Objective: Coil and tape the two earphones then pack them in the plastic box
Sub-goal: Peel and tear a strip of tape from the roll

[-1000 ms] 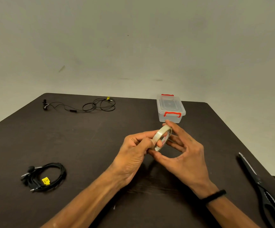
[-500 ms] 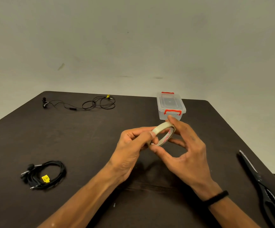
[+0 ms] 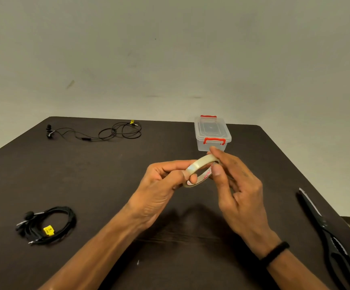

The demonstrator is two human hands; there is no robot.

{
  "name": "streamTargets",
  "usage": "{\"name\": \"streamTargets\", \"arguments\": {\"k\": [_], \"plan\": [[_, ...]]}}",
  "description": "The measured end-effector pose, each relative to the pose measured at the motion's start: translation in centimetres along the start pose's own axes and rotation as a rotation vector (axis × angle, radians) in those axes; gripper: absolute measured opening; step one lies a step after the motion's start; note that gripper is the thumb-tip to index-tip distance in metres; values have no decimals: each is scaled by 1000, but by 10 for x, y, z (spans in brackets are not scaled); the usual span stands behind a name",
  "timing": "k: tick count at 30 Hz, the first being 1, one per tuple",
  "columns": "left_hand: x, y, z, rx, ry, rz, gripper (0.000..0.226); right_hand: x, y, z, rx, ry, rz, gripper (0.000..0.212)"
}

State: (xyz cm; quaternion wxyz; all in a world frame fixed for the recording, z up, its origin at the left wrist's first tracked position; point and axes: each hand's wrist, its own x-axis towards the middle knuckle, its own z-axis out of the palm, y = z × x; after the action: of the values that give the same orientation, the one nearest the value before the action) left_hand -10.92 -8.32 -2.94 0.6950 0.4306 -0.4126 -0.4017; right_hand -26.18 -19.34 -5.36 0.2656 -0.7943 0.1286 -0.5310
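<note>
Scissors [image 3: 335, 243] laid ready at right edge of table [image 3: 107, 185]. Coiled earphone [image 3: 48, 226] parked near left. Tape roll [image 3: 201, 172] gripped mid-air by left hand [image 3: 161, 191], pinched by right hand [image 3: 239, 189], likely so free end is found. Loose earphone [image 3: 107, 132], lidded plastic box [image 3: 211, 132] left at far edge.

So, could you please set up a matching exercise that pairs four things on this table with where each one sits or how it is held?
Things:
1. tape roll
2. coiled earphone
3. loose earphone
4. scissors

Places:
A. far left of the table, cable spread out
B. right edge of the table
C. held off the table between left hand and right hand
D. near left of the table, bundled

Pairs: 1-C, 2-D, 3-A, 4-B
</note>
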Motion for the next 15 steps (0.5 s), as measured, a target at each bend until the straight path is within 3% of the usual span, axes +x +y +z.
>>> {"name": "streamTargets", "arguments": {"k": [10, 15], "plan": [[0, 2, 3, 60, -50, 3, 38, -5, 14, 6, 48, 6, 126, 33], [1, 3, 5, 146, -14, 4, 26, -6, 12, 6, 92, 15, 232, 31]]}}
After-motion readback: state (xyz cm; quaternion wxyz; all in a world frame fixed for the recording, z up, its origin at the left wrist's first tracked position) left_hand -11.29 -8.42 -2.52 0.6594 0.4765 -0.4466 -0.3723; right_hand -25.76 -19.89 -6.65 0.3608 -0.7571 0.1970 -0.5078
